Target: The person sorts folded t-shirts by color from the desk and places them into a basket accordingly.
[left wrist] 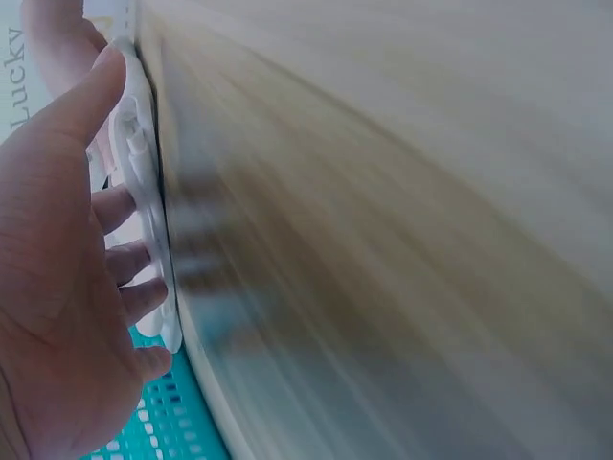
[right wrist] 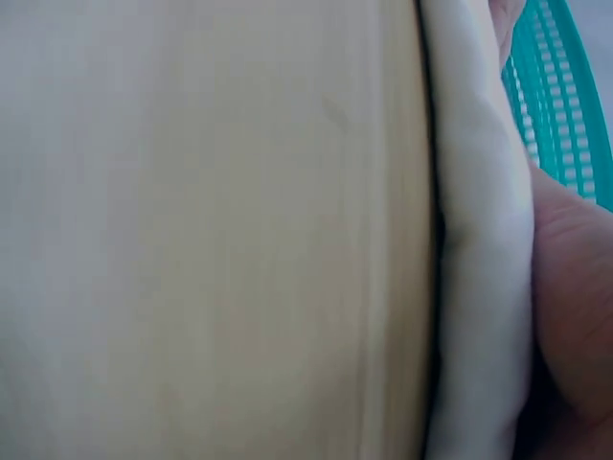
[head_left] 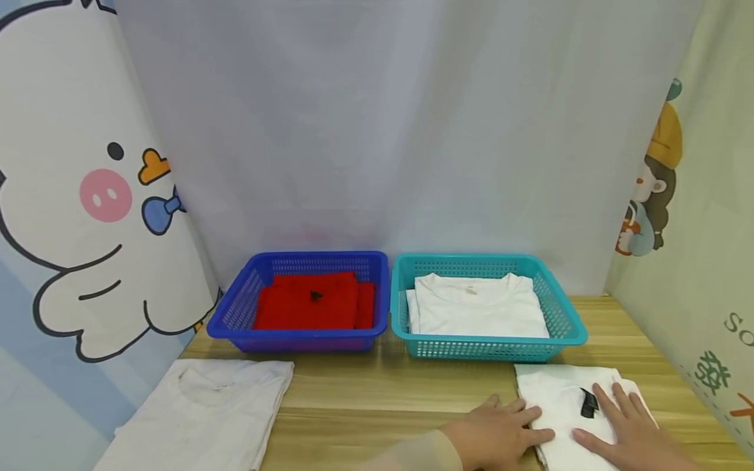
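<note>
A folded white T-shirt [head_left: 554, 387] with a black neck label [head_left: 589, 403] lies at the front right of the table. My left hand [head_left: 496, 432] is at its left edge, fingers extended and their tips touching the cloth. Flat on the right part of the same shirt rests my right hand [head_left: 635, 433], its fingers spread. In the left wrist view the left hand [left wrist: 67, 259] shows with fingertips along the layered edge of the shirt [left wrist: 144, 182]. Only part of the right hand [right wrist: 575, 297] appears in the right wrist view, beside the shirt's thick fold [right wrist: 479, 230].
Behind the shirt stands a teal basket [head_left: 489, 348] holding folded white shirts [head_left: 480, 307]. To its left, a blue basket [head_left: 294, 335] holds folded red clothing [head_left: 312, 304]. Another white T-shirt [head_left: 206, 412] lies at the front left of the wooden table [head_left: 353, 405]. Curtains hang behind and at both sides.
</note>
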`<state>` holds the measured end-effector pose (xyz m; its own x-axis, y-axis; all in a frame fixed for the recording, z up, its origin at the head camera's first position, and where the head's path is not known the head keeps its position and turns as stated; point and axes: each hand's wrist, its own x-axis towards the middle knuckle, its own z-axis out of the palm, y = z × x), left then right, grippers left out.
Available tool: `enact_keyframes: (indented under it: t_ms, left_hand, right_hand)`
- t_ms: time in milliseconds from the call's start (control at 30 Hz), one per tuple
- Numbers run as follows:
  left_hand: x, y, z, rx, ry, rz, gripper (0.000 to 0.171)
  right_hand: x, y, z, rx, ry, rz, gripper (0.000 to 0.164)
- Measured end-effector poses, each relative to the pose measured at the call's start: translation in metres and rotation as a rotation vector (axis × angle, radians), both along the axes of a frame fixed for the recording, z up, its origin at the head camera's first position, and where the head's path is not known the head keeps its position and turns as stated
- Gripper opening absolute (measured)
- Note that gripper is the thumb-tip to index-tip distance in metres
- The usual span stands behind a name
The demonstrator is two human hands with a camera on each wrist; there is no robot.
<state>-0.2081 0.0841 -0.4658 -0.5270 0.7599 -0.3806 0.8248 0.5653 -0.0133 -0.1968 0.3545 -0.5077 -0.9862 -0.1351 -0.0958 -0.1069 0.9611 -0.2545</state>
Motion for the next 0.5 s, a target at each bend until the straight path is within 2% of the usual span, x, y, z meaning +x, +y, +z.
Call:
enact_keyframes:
  t_ms: [233,367,500]
  left_hand:
    - [0.003,-0.047,0.001,0.042,-0.028,-0.030,0.071]
    - [0.006,-0.077,0.003,0.063,0.031,-0.057,0.075]
    - [0.009,-0.107,0.002,0.113,0.027,-0.069,0.075]
  right_hand:
    - [0.008,-0.050,0.005,0.019,-0.021,-0.020,0.104]
    - [0.014,-0.080,0.011,0.005,-0.003,-0.007,0.106]
    - [0.017,-0.108,0.014,-0.013,-0.002,-0.005,0.109]
